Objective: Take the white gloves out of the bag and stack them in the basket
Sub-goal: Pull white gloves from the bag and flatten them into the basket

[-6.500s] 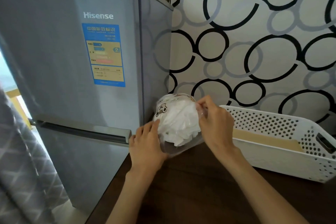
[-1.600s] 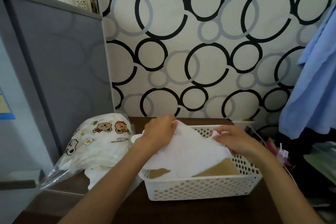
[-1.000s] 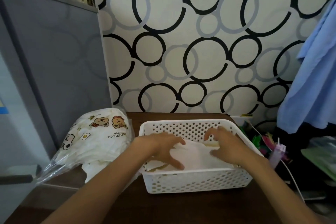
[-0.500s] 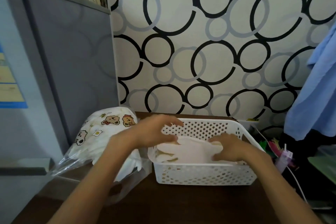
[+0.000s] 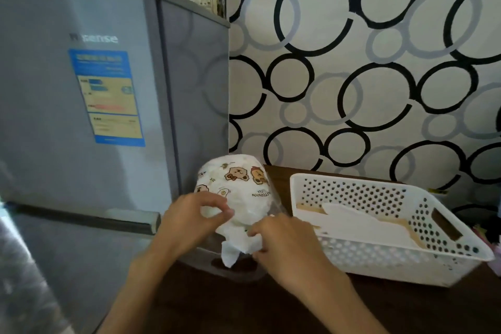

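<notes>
— Right, where do your hands sit and what are they on?

— Your left hand (image 5: pixel 193 221) has thumb and forefinger pinched on the clear film of the bag (image 5: pixel 238 195), at about 9 o'clock of its bulge. Your right hand (image 5: pixel 282 241) is at 5 o'clock of the bag, fingers curled round the white gloves (image 5: pixel 238 245) spilling from its mouth. The bag stands on the dark table (image 5: pixel 244 304) between the fridge (image 5: pixel 81 116) and the basket (image 5: pixel 379 260).

— And what's already in the basket?

— One glove (image 5: pixel 363 221) lies flat on its floor, at 3 o'clock of the bag. The rest look to be packed inside the bag.

— How will they handle?

— You're likely dealing with something light, limp and thin, and the film is probably slippery. A bunch may come out instead of one. Take a single loose edge near the mouth and hold the bag steady with your left hand while you draw. Expect it to flop; you'll need to smooth it flat in the basket.
</notes>
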`<state>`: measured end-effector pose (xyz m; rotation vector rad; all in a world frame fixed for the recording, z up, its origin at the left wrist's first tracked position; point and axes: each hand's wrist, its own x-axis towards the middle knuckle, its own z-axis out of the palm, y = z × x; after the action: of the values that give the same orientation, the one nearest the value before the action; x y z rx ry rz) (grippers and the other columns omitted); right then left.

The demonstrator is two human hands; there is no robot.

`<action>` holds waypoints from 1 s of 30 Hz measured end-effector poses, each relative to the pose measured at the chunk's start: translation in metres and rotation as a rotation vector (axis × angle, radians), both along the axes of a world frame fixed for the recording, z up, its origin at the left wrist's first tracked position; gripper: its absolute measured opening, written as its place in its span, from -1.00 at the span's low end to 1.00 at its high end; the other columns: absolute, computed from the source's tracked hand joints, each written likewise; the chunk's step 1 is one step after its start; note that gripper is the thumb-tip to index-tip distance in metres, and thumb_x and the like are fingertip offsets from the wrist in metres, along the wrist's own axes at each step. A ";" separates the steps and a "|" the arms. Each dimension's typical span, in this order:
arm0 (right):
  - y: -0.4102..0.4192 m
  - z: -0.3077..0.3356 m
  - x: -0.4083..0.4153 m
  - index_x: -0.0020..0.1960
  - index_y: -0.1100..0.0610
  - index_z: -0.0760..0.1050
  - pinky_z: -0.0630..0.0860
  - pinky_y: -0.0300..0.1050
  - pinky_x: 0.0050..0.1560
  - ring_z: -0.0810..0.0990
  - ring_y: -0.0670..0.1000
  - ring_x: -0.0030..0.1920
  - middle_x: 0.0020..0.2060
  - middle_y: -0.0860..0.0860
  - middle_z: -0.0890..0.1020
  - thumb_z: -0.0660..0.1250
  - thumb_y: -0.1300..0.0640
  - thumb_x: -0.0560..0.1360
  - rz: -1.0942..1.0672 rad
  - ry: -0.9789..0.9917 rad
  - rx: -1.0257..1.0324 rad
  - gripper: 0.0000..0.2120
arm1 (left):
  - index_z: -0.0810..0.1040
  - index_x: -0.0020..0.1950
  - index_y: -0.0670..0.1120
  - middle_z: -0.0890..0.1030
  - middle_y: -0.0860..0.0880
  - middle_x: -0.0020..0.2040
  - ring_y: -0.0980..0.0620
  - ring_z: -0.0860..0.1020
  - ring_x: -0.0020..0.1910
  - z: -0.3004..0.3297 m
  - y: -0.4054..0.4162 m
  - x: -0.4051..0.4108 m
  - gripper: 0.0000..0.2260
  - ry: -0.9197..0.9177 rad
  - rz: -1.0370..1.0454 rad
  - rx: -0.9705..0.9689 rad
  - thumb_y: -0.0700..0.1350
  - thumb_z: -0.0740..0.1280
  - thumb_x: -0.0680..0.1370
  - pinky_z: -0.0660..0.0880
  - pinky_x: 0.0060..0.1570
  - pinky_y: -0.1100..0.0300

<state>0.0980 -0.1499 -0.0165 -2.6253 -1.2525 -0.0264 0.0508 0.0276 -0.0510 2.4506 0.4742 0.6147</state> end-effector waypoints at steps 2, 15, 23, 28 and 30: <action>0.008 -0.011 0.005 0.26 -0.03 0.49 0.45 -0.09 0.07 0.55 0.06 0.13 0.14 0.02 0.58 0.31 0.08 0.53 -0.056 -0.076 0.000 -0.70 | 0.68 -0.07 0.15 0.66 0.22 0.02 0.20 0.58 0.06 -0.004 -0.013 0.005 -0.85 -0.066 0.121 -0.006 0.16 0.40 0.46 0.42 0.04 0.26; -0.003 -0.001 0.041 -0.02 0.02 0.63 0.31 -0.37 -0.26 0.45 -0.20 -0.23 -0.22 -0.19 0.46 0.30 0.05 0.53 0.011 0.218 0.451 -0.86 | 0.56 -0.04 0.26 0.59 0.32 0.08 0.30 0.50 0.16 -0.009 -0.025 -0.013 -0.75 -0.570 0.002 -0.121 -0.01 0.21 0.38 0.47 0.14 0.24; -0.010 0.011 0.041 0.12 -0.05 0.55 0.51 -0.17 -0.07 0.60 -0.01 0.04 0.04 -0.04 0.63 0.20 -0.06 0.57 -0.092 0.998 0.707 -0.78 | 0.46 0.08 0.35 0.43 0.51 0.11 0.42 0.33 0.21 -0.007 -0.035 -0.013 -0.70 -0.458 -0.109 -0.058 0.39 0.13 0.44 0.28 0.14 0.33; -0.015 0.015 0.041 0.21 0.02 0.51 0.55 -0.15 -0.17 0.64 0.01 -0.05 -0.04 0.01 0.67 0.23 -0.19 0.51 -0.130 1.240 0.712 -0.61 | 0.64 -0.05 0.03 0.45 0.41 -0.11 0.45 0.37 0.06 -0.014 -0.036 -0.005 -0.58 -0.485 0.037 -0.007 0.35 0.28 0.41 0.39 0.12 0.16; -0.016 0.017 0.038 0.27 -0.06 0.46 0.56 -0.04 0.10 0.61 0.00 0.10 0.08 -0.04 0.64 0.31 -0.32 0.38 -0.033 1.263 0.597 -0.45 | 0.63 -0.18 -0.03 0.53 0.29 -0.21 0.38 0.42 -0.03 -0.015 -0.033 -0.005 -0.57 -0.510 0.085 -0.034 0.33 0.28 0.46 0.39 0.01 0.23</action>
<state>0.1362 -0.1659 0.0004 -1.5546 -0.5695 0.9216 0.0461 -0.0056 -0.0657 2.1375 0.3738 1.2111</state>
